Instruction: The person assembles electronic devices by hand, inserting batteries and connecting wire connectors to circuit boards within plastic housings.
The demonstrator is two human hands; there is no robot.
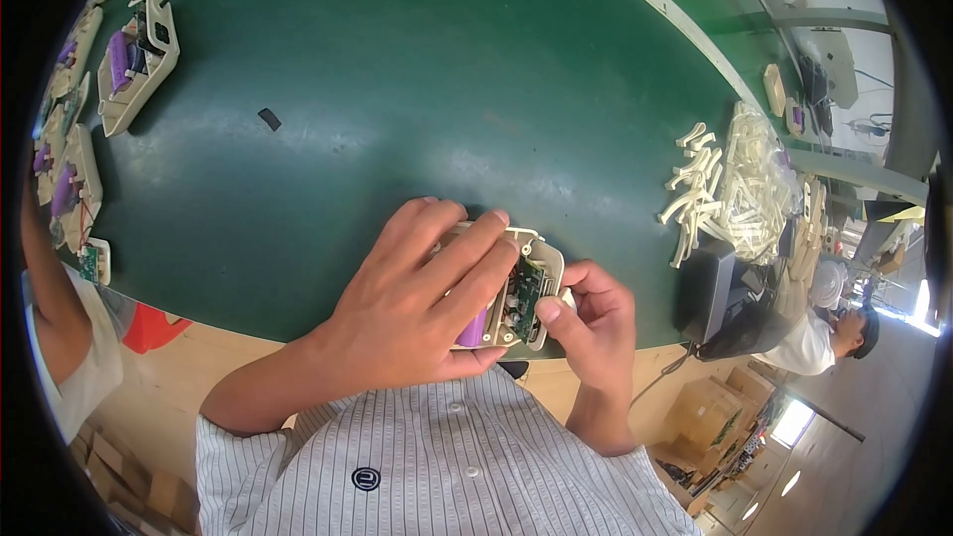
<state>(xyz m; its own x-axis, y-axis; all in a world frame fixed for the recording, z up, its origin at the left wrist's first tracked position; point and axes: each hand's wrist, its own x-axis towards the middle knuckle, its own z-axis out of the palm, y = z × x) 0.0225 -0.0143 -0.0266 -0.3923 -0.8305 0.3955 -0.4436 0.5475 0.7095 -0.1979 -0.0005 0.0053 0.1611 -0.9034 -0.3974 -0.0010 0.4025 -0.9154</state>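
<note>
Close to my body, at the table's near edge, is a cream plastic housing (545, 250) with its inside showing. A green circuit board (527, 298) sits in its right end, and part of a purple battery cell (472, 331) shows below my fingers. My left hand (422, 288) lies across the housing and grips it, covering much of its left side. At the right end, my right hand (593, 323) closes thumb and fingers on the housing's edge beside the board. Whether a small part is also between those fingers cannot be seen.
On the green table (397, 69), several open housings with purple cells (139, 65) line the left side. A small black piece (269, 119) lies left of centre. Curved cream parts (695, 184), a clear bag of them (759, 184) and a dark box (707, 288) are at right. Another person's arm (55, 308) is at left.
</note>
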